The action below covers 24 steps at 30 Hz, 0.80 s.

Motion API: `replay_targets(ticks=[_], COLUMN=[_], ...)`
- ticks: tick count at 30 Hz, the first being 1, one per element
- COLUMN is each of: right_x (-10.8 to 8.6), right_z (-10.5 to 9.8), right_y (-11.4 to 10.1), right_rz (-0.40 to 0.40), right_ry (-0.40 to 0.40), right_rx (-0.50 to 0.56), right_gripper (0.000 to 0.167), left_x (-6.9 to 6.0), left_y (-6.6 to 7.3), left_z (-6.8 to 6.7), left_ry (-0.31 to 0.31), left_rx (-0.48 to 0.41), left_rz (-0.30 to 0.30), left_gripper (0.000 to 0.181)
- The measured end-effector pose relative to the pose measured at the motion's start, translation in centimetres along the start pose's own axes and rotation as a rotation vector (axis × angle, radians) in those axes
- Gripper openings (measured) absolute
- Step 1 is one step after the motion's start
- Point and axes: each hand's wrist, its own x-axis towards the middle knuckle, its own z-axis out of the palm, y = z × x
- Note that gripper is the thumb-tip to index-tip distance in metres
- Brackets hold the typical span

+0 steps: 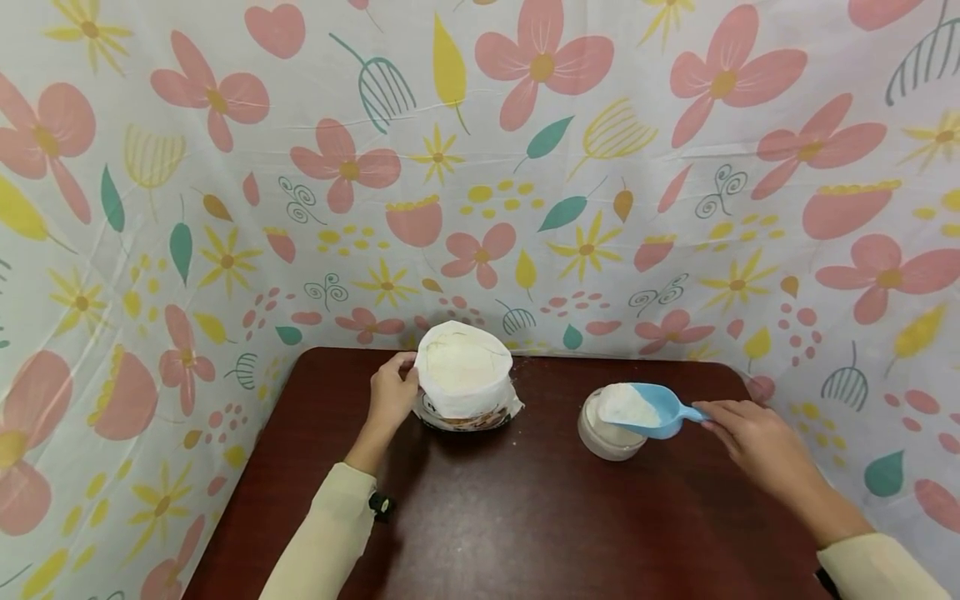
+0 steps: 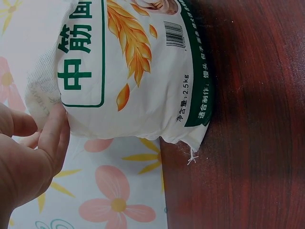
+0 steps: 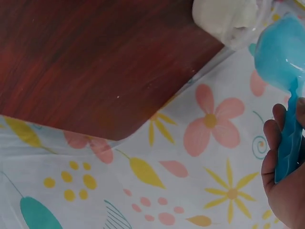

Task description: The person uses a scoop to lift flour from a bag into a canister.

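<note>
A white flour bag [image 1: 463, 392] stands open-topped on the table, pale flour visible inside; its wheat print and 2.5 kg label show in the left wrist view. My left hand [image 1: 393, 390] pinches the bag's folded rim [image 2: 44, 98] between thumb and fingers. Over to the right, my right hand [image 1: 761, 446] grips the handle of a blue scoop [image 1: 663, 408]. White flour [image 1: 628, 406] fills the scoop, which is held just above a clear round jar [image 1: 611, 442]. The jar holds flour too, seen through its wall in the right wrist view.
The dark reddish-brown table [image 1: 480, 533] has small white specks near the bag. A flower-printed sheet [image 1: 480, 208] hangs behind the table and along both sides, close to its edges. A dark band [image 1: 381, 505] sits at my left wrist.
</note>
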Motion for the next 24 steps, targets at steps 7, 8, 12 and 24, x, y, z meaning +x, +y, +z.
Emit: replay_targets(ticks=[7, 8, 12, 24], right_x=[1.1, 1.2, 1.8, 3.2], right_z=[0.7, 0.8, 1.1, 1.4], right_y=[1.1, 1.2, 1.3, 1.4], right_rz=[-0.103, -0.116, -0.142, -0.176], right_ry=[-0.037, -0.043, -0.068, -0.155], right_rx=[-0.027, -0.035, -0.073, -0.127], right_gripper=[0.041, 0.054, 0.081, 0.021], left_x=[0.1, 0.1, 0.1, 0.1], left_y=[-0.2, -0.2, -0.4, -0.3], left_z=[0.0, 0.0, 0.0, 0.0], left_ry=[-0.001, -0.003, -0.007, -0.001], left_rx=[0.0, -0.001, -0.007, -0.014], left_rz=[0.0, -0.001, -0.007, -0.001], left_gripper=[0.025, 0.025, 0.025, 0.025])
